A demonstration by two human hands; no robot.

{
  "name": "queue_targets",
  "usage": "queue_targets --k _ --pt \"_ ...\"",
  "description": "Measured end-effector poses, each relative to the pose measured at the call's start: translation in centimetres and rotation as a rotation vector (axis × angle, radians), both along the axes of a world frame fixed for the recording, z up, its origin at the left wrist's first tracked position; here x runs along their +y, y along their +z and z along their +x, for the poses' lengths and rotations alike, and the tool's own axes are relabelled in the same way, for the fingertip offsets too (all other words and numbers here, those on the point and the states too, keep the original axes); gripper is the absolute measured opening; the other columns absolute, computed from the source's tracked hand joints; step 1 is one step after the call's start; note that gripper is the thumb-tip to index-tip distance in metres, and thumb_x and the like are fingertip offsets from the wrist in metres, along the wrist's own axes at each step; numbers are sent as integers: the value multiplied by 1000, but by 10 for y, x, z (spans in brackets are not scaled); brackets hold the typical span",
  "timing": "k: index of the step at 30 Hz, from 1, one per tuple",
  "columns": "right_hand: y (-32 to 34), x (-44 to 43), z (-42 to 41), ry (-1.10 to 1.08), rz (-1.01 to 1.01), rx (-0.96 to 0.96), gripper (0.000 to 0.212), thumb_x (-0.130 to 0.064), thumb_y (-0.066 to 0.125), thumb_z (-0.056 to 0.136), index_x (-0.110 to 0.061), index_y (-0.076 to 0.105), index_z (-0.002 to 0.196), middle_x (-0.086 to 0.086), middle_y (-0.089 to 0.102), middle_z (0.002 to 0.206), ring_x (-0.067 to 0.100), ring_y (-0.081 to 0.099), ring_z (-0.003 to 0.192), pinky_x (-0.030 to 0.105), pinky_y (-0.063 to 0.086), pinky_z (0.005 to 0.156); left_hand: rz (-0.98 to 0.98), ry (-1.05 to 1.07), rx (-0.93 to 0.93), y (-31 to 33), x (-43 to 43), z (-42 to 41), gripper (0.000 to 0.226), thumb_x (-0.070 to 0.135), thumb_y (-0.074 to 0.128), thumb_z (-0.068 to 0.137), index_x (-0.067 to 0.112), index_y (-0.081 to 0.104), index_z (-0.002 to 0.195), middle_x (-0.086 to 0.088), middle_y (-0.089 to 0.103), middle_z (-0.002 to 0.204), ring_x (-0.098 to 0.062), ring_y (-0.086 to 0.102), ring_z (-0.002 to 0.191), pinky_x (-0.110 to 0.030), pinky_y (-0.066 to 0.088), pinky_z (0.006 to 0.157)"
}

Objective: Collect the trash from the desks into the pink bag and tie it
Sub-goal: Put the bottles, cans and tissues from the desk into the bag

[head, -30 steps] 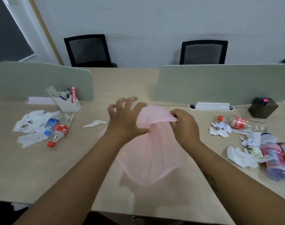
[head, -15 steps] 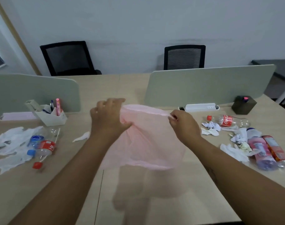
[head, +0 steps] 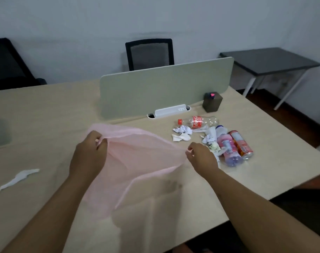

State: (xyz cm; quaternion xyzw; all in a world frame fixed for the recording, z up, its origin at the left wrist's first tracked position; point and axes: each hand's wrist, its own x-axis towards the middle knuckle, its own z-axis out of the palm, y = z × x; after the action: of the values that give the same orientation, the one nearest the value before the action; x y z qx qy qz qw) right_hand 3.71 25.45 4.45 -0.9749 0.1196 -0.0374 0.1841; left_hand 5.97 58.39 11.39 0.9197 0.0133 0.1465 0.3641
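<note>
A thin pink bag (head: 139, 157) hangs just above the desk, its mouth pulled wide between my hands. My left hand (head: 89, 156) pinches the rim on the left, and my right hand (head: 201, 157) pinches the rim on the right. To the right of my right hand lies a heap of trash: an empty cola bottle (head: 197, 122), crumpled white papers (head: 182, 133), a pink bottle (head: 227, 148) and a red can (head: 241, 144). One strip of white paper (head: 18, 178) lies on the desk at the far left.
A grey-green divider panel (head: 164, 88) stands behind the bag, with a white power strip (head: 169, 110) at its foot and a dark box (head: 212, 102) beside it. A black chair (head: 150, 53) stands beyond. A dark side table (head: 268, 61) is at the right. The desk edge (head: 292, 181) runs close by.
The view has swung right, so the left desk's trash and pen holder are out of sight. My hands have drawn apart, opening the bag's mouth wider and nearer the right-hand trash heap.
</note>
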Motion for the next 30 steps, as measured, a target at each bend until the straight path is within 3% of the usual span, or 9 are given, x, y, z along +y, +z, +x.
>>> queue_targets --k 5,9,12,17,20,23,26,30 --pt "-38 -86 -2 -76 -91 107 59 -58 57 86 -22 52 132 5 52 134 27 49 121 39 44 96 -55 -38 161 -33 -75 10 13 32 53 94 24 52 83 1 63 76 -29 57 69 -36 42 58" --pt "-69 -114 5 39 -149 254 85 -70 55 78 -35 26 150 8 23 158 36 22 143 51 28 112 -24 -10 243 -56 -111 16 11 32 53 95 23 52 88 -4 63 81 -33 57 74 -39 46 66" --pt "-90 -117 16 162 -203 240 91 -79 45 76 -41 15 153 7 11 163 36 13 148 53 20 115 0 24 292 -68 -120 17 10 32 51 94 25 52 87 0 63 78 -28 59 70 -39 48 62" --pt "-110 -122 45 147 -186 266 98 -80 50 73 -45 2 152 8 -6 164 39 -3 149 51 12 118 58 67 310 -76 -121 14 8 30 54 92 30 52 83 7 63 72 -17 58 63 -32 44 55" --pt "-117 -121 55 90 -211 252 87 -78 45 78 -38 20 150 9 9 162 38 8 147 48 18 116 77 70 326 -78 -121 14 8 28 54 91 30 53 84 8 62 73 -14 57 64 -29 43 55" --pt "-120 -120 57 -2 -277 154 65 -67 47 86 -24 45 135 13 31 153 38 29 134 44 34 104 92 60 325 -80 -118 14 7 27 53 92 28 53 85 7 62 74 -13 57 66 -29 43 56" --pt "-122 -120 53 -89 -282 64 58 -62 52 86 -24 50 129 15 34 149 36 38 124 43 42 96 77 37 317 -84 -114 17 7 27 54 91 30 54 85 7 62 70 -13 57 65 -28 44 56" --pt "-120 -110 41 -202 -237 133 49 -55 51 90 -20 50 125 18 37 142 34 48 114 38 44 91 57 -7 317 -87 -111 23 9 28 54 91 33 55 84 5 62 65 -14 58 58 -28 45 52"
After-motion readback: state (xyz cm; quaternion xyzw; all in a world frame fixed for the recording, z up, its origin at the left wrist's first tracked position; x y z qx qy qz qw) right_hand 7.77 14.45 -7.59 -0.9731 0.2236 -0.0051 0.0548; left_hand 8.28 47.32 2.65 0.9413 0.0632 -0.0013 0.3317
